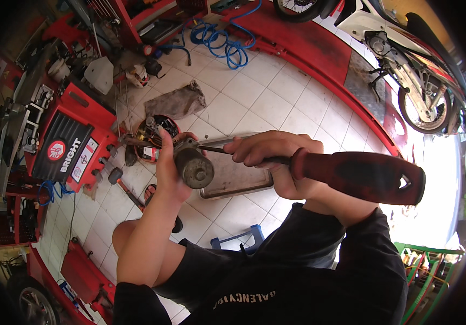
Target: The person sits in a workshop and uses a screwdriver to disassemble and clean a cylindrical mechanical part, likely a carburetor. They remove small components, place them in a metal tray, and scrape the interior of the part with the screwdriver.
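Observation:
My left hand (pixel 169 169) is wrapped round a starter motor (pixel 195 170), a dull grey metal cylinder with a round boss on its end. The fingers behind the motor are partly hidden. A large screwdriver (pixel 360 174) with a dark red and black handle is in my right hand (pixel 281 151), whose fingers close round its shaft. The thick handle sticks out to the right. Its shaft points left, and the tip meets the motor's upper edge by a small lug; the exact contact is too small to make out. Both hands are raised above the floor.
Below the motor lies a metal tray (pixel 238 189). Beyond it are a dirty grey cloth (pixel 174 103) and a round container of parts (pixel 160 126). A mallet (pixel 126 187) and red tool cabinet (pixel 62 146) stand left. A blue frame (pixel 254 236) is near my legs; a motorcycle (pixel 414 76) stands far right.

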